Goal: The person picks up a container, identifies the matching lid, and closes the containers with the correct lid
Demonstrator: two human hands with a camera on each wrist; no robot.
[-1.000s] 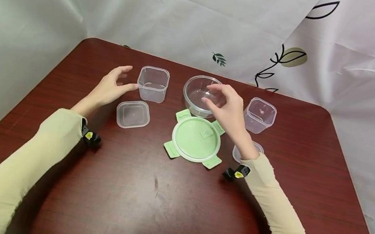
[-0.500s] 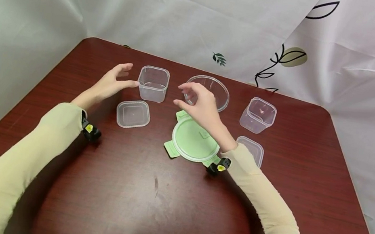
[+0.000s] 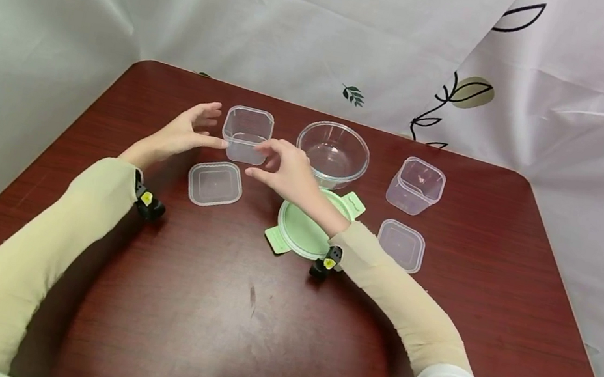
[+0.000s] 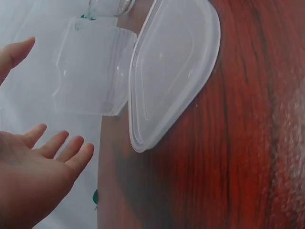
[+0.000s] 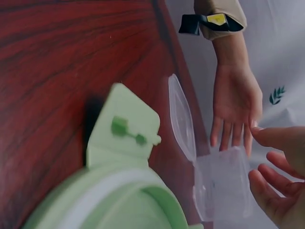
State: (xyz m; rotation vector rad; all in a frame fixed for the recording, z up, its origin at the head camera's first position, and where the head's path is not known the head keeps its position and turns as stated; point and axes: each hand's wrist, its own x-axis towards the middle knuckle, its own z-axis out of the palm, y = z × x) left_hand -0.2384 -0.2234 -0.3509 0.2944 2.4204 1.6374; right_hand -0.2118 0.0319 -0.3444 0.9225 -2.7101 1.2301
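A clear square plastic container (image 3: 241, 151) stands upright on the table between the two hands. My left hand (image 3: 177, 130) is at its left side with fingers spread and thumb by the wall; in the left wrist view the palm (image 4: 35, 179) shows a gap to the container (image 4: 93, 71). My right hand (image 3: 289, 172) is at the container's right front corner, thumb and fingers apart in a loose curve, holding nothing. Whether its fingertips touch the wall I cannot tell. A flat square clear lid (image 3: 215, 184) lies in front of the container.
Right of centre stands a round glass bowl (image 3: 337, 154). Before it lies a round green lid (image 3: 301, 231) with flaps, partly hidden under the right forearm. Farther right are a second square container (image 3: 415, 186) and its lid (image 3: 402, 245). A patterned cloth (image 3: 325, 40) hangs behind.
My right hand has swept left, from above the glass bowl to the left container's right side. The left hand has shifted only slightly toward that container. The containers and lids have stayed put.
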